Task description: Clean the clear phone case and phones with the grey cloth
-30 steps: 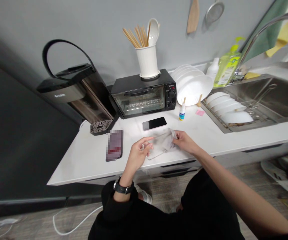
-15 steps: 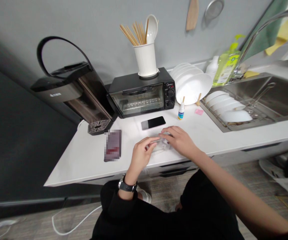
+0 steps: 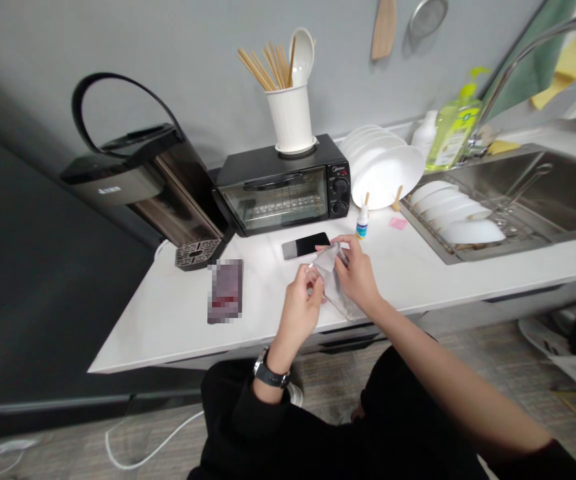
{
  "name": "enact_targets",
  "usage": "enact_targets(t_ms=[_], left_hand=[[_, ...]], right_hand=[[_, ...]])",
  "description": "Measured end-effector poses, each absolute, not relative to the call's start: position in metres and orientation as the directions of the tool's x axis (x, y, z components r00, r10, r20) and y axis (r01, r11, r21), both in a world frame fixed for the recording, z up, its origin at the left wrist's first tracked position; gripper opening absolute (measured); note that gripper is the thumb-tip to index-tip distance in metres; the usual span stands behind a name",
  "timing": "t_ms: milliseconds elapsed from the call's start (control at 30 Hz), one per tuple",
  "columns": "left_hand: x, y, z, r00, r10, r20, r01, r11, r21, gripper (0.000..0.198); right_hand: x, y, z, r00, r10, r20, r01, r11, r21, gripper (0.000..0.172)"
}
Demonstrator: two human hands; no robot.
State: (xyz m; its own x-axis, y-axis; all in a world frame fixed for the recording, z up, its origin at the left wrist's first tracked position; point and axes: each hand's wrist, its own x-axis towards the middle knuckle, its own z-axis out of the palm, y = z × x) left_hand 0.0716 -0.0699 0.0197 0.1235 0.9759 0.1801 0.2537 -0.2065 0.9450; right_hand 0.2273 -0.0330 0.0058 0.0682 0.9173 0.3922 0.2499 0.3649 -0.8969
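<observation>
Seen from the head camera, gripping a thin pale cloth (image 3: 335, 287) with both bare hands near the centre of the frame, over the near edge of a white counter (image 3: 168, 333). Pinching its left side with the left hand (image 3: 302, 300), with fingers bent in toward the thumb and little space at the tips; showing also a clear, shiny bit (image 3: 311, 268) at those fingertips, too small to make out. Grasping the upper right part of the same cloth with the right hand (image 3: 358, 272), curling fingers over it and leaving only a narrow gap to the thumb. Reaching up from the bottom of the frame with the left forearm (image 3: 281, 355), steeply raised, and wearing a black-strapped watch (image 3: 271, 375) at that wrist. Stretching the right forearm (image 3: 448, 373) in from the lower right on a long slant. Bringing fingertips near the right end of a dark-screened phone (image 3: 298, 247), lying flat just above the hands; cannot tell whether touching. Working below a small bottle (image 3: 362, 225) at centre right and a black toaster oven (image 3: 283, 187) at upper centre, and to the right of a flat dark item (image 3: 225, 293), partly obscured.
</observation>
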Motion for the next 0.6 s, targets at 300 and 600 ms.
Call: enact_targets(t_ms=[300, 600], left_hand=[[0.069, -0.067, 0.031, -0.189, 0.953, 0.237, 0.166, -0.207, 0.964, 0.020], [0.067, -0.064, 0.027, -0.024, 0.962, 0.273, 0.375, -0.245, 0.894, 0.024]], right_hand=[[0.224, -0.034, 0.000, -0.064, 0.966, 0.251, 0.089, 0.256, -0.963, 0.033], [0.226, -0.026, -0.004, 0.015, 0.991, 0.132, -0.087, 0.133, -0.987, 0.021]])
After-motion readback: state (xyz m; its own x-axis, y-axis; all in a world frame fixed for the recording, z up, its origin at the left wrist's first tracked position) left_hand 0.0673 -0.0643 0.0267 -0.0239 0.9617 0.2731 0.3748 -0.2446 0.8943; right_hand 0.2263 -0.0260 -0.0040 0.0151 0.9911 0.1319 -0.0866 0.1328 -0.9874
